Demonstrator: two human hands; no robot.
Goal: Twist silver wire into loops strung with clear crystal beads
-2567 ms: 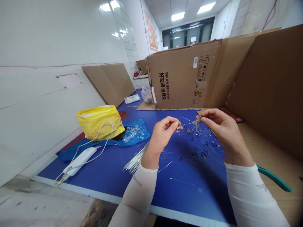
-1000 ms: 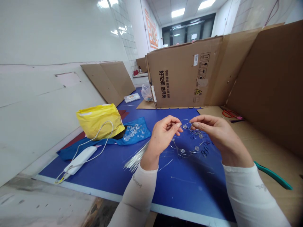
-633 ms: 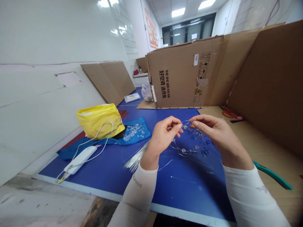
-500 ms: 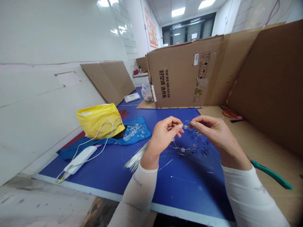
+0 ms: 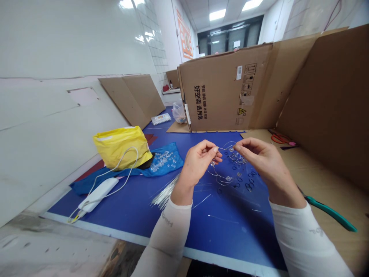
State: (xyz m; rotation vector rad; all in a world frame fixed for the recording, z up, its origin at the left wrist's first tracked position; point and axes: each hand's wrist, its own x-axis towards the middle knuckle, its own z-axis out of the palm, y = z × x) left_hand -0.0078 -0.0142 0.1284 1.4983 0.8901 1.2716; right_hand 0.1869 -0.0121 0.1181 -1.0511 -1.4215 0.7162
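Between my two hands runs a thin silvery wire strung with clear beads (image 5: 228,178), its lower part hanging in a loop above the blue table. Thumb and fingertips of my left hand (image 5: 200,163) pinch the wire on the left. My right hand (image 5: 261,161) pinches it close to a clear bead (image 5: 231,149). Small dark rings (image 5: 250,181) and a cluster of beaded wire pieces (image 5: 238,158) lie on the table behind and below the right fingers. A bundle of straight silvery wires (image 5: 165,194) rests by my left wrist.
Loose clear beads (image 5: 163,161) lie on a blue cloth (image 5: 175,154) beside a yellow bag (image 5: 122,146). A white power strip (image 5: 100,194) with its cord is front left. Green-handled pliers (image 5: 330,211) and red scissors (image 5: 279,138) lie right, on cardboard. A large carton (image 5: 225,92) stands behind.
My hands have moved slightly apart, drawing the wire between them straighter. The hanging beaded loop has shifted a little, and a bead now shows beside my right fingertips.
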